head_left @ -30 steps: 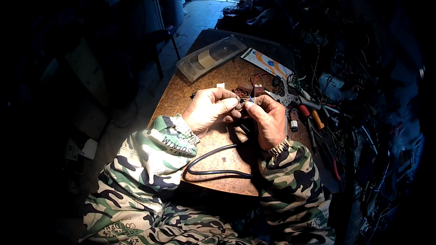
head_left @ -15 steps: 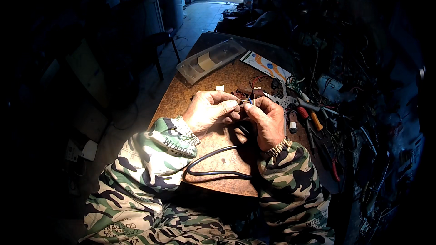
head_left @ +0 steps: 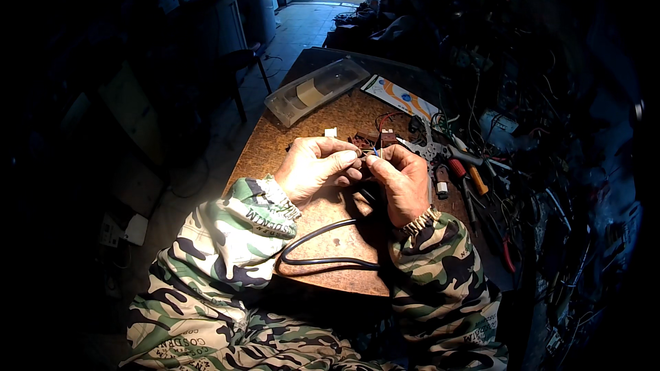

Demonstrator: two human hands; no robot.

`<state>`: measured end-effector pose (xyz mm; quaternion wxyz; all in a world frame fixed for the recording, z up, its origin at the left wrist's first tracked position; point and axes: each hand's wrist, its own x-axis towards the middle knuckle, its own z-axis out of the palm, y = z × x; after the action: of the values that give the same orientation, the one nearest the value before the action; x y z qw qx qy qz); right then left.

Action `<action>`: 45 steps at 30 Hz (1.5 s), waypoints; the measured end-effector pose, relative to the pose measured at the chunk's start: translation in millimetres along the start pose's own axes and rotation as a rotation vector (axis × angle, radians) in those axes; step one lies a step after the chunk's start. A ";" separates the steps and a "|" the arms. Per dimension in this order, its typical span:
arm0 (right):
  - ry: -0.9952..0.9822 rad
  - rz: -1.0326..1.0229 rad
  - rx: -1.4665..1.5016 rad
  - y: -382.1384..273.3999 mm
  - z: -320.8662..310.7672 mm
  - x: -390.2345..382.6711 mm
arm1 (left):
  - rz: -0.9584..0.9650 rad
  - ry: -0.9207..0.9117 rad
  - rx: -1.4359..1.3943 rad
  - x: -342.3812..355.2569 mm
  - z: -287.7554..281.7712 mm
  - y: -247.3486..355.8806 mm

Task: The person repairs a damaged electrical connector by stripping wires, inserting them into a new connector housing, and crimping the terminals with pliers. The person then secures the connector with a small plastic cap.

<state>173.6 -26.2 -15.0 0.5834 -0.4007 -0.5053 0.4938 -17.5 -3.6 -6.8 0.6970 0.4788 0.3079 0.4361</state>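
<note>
Where both hands' fingertips meet, their grip pinches a small part (head_left: 366,158).

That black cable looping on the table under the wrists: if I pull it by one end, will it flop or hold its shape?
The black cable lies in a smooth open loop with no sharp kinks, so it is probably springy rather than limp. One end runs up toward the right hand, so a pull would likely tug there. On the bare wooden table it should slide easily.
</note>
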 end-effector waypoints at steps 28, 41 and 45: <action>0.025 -0.011 -0.040 6.5 -1.0 2.3 | 0.034 0.006 0.055 1.0 0.1 -1.9; 0.063 0.000 -0.005 3.3 -0.6 1.3 | 0.014 0.007 0.028 3.7 1.1 -3.7; 0.081 -0.017 0.009 0.1 3.0 1.1 | -0.001 0.016 0.031 1.8 2.8 0.5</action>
<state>170.6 -25.2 -14.4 0.6094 -0.4132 -0.4824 0.4746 -14.5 -3.1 -5.4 0.6874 0.4857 0.3205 0.4346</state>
